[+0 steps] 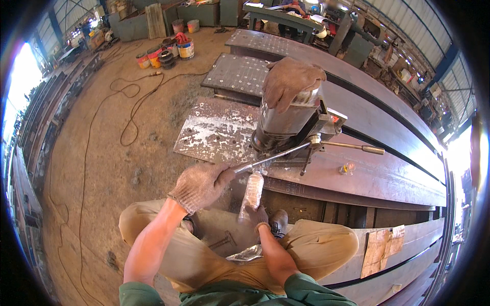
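In front of me a magnetic drill (pixel 286 120) stands on a steel beam, with a brown work glove (pixel 292 81) draped over its top. My left hand (pixel 201 186), in a knitted glove, is closed around the end of the drill's long feed lever (pixel 278 155). Below it, my right hand (pixel 256 216) grips the lower part of a clear plastic bottle (pixel 253 187) that is held tilted upward. The bottle's top is close to the lever and the beam's edge. The drill's lower tip is hidden behind the lever and the machine body.
Long steel beams (pixel 377 112) run off to the right, one end plate (pixel 237 69) dotted with holes. A small clear container (pixel 347 168) rests on the nearer beam. Brown cardboard (pixel 382 250) lies lower right. Paint buckets (pixel 185 48) and a cable (pixel 133 117) are on the dirt floor.
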A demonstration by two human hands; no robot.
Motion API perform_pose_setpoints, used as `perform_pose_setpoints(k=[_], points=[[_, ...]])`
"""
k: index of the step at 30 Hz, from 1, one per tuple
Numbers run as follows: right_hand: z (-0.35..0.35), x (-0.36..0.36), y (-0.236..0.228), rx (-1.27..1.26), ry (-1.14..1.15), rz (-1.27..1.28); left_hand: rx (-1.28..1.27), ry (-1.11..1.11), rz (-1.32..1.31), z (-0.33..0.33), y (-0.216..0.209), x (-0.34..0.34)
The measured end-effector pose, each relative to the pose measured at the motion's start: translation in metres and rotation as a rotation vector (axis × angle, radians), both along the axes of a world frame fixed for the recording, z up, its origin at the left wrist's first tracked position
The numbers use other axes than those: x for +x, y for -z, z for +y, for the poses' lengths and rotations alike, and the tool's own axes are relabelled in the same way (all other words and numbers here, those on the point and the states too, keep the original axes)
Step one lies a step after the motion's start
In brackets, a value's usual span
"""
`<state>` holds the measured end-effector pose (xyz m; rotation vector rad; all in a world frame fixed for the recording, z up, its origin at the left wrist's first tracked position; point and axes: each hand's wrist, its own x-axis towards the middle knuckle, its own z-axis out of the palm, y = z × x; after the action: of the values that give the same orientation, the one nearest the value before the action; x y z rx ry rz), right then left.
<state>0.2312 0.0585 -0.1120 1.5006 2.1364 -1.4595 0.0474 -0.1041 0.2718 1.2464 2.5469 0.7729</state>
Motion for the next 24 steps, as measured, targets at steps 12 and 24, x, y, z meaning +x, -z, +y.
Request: perform_pose_setpoints(k=[12,24], points=[[0.001,-0.008,0.0,-0.009,-0.023,-0.032,-0.003,-0.005,-0.051,-0.005,-0.003,-0.002],[-0.002,-0.005,-0.021,0.046,-0.116,0.001,0.014,-0.02,-0.082,-0.001,0.0,0.0]])
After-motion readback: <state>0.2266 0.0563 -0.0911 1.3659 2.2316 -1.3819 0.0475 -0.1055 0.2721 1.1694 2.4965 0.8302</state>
